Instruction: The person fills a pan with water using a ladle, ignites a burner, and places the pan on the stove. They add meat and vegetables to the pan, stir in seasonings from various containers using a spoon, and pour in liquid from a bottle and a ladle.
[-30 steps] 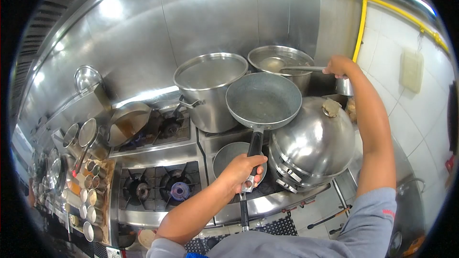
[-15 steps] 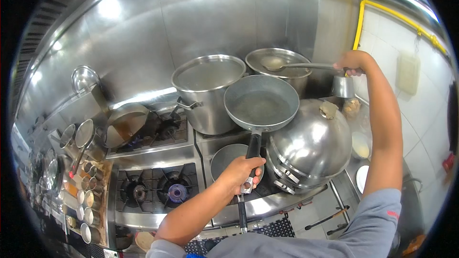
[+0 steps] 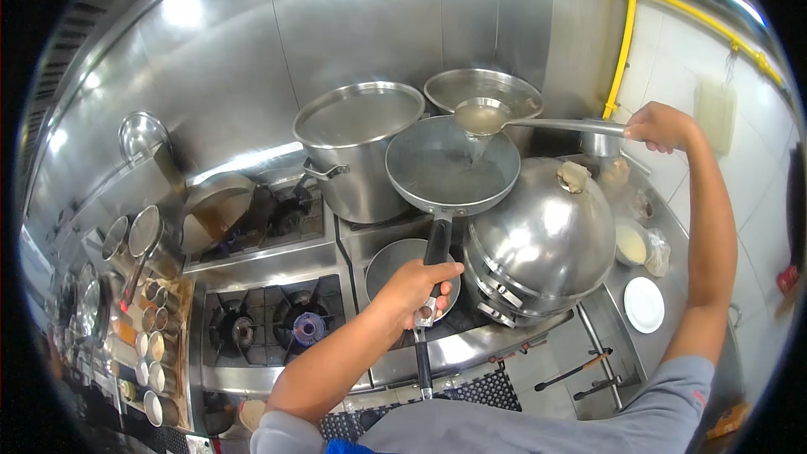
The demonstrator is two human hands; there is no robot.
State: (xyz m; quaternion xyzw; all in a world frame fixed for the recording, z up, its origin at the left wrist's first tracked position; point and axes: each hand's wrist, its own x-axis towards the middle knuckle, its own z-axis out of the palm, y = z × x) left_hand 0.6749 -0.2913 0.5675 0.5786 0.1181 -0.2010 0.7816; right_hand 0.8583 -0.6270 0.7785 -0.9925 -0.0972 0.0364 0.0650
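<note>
Steel ladle (image 3: 481,115) (right-held) above left-held pan (image 3: 451,165).

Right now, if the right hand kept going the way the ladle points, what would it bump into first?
The right hand points its ladle leftward over the frying pan. Going straight on, it would likely meet the big pot first, though depth is hard to judge.
</note>
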